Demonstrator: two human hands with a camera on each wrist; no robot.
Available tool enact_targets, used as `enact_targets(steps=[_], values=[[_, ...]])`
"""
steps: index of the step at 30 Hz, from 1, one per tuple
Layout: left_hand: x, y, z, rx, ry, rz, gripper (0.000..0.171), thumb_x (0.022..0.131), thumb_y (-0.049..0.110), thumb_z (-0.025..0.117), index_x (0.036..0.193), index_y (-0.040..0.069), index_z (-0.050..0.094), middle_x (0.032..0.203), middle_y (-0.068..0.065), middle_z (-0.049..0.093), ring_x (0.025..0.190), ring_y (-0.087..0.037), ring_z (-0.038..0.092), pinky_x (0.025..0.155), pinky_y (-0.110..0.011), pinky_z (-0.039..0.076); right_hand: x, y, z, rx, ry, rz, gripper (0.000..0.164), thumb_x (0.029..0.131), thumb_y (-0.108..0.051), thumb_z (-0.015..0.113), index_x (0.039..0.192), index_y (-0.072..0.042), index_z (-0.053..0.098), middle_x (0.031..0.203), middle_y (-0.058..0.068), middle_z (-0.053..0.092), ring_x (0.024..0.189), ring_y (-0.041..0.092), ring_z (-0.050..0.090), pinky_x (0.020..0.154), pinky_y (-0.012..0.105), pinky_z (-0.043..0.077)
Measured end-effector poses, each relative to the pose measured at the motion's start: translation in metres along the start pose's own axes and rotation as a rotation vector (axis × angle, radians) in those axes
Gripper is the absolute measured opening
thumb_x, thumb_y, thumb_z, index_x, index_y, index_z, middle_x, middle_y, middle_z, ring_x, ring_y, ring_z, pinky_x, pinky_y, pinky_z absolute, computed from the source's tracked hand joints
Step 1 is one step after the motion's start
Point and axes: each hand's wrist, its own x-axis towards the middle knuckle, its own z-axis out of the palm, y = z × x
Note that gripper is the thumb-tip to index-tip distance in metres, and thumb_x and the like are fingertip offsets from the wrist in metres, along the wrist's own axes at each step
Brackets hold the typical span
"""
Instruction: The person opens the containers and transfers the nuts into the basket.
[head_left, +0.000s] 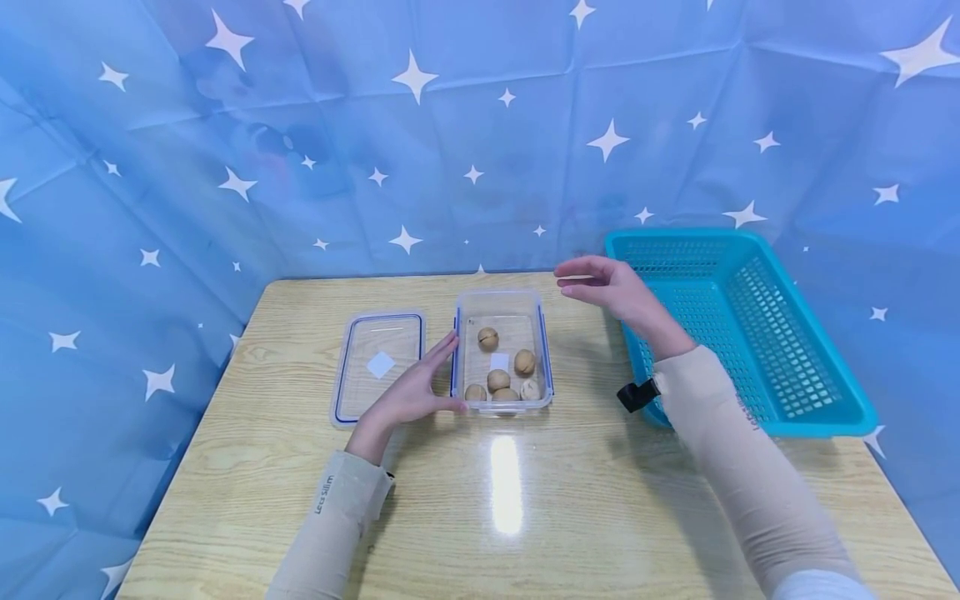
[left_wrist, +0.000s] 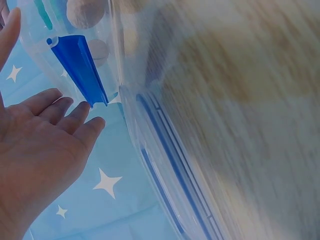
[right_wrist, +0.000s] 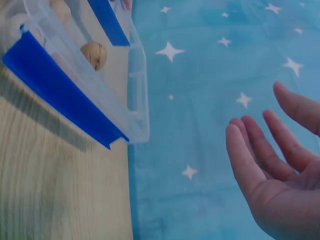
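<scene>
A clear plastic box (head_left: 545, 350) with blue side clips holds several walnuts (head_left: 524, 362), most of them gathered near its front wall. At its left side is my left hand (head_left: 416, 387), thumb by the front corner and straight fingers along the blue clip (left_wrist: 77, 67). My right hand (head_left: 603, 287) hovers to the right of the box's back corner. In the right wrist view its loosely bent fingers (right_wrist: 245, 160) stand apart from the box, with nothing between them.
The box's clear lid (head_left: 360, 333), with a blue seal, lies flat to the left of the box. A teal plastic basket (head_left: 821, 358) stands on the right of the wooden table (head_left: 465, 533), under the right forearm. A blue star-patterned cloth (head_left: 480, 125) hangs behind the table.
</scene>
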Motion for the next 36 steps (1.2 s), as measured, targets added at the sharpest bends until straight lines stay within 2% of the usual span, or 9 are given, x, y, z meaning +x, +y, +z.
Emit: enact_targets(steps=[5,14,25,36], values=[[0.0,0.0,0.0,0.001,0.002,0.0,0.108,0.079,0.035,0.084,0.161,0.016,0.018,0.17,0.003,0.006,0.156,-0.031,0.01,0.125,-0.057,0.019,0.001,-0.001,0.012,0.023,-0.013,-0.005,0.04,0.098,-0.021,0.064,0.137,-0.009,0.058,0.14,0.012,0.059,0.13,0.028,0.057,0.114,0.048,0.044],[0.0,0.0,0.0,0.005,0.007,0.001,0.108,0.078,0.036,0.084,0.161,0.015,0.018,0.17,0.002,0.007,0.156,-0.032,0.011,0.124,-0.058,0.019,0.004,0.005,0.034,0.09,-0.084,-0.022,0.043,0.098,-0.015,0.063,0.138,-0.003,0.054,0.144,0.016,0.055,0.132,0.033,0.055,0.114,0.049,0.043],[-0.001,0.0,0.001,-0.011,0.007,-0.004,0.108,0.079,0.036,0.084,0.161,0.017,0.017,0.17,0.003,0.006,0.156,-0.031,0.01,0.124,-0.058,0.019,0.009,0.017,0.064,0.093,-0.084,-0.031,0.04,0.097,-0.015,0.065,0.135,-0.004,0.059,0.141,0.016,0.058,0.129,0.033,0.058,0.114,0.049,0.044],[0.0,0.001,0.001,-0.018,0.006,-0.001,0.108,0.078,0.036,0.084,0.161,0.016,0.018,0.17,0.004,0.007,0.156,-0.03,0.011,0.125,-0.057,0.018,0.009,0.022,0.097,0.126,-0.08,0.018,0.045,0.097,-0.017,0.064,0.139,-0.005,0.054,0.148,0.021,0.05,0.135,0.034,0.052,0.116,0.049,0.041]])
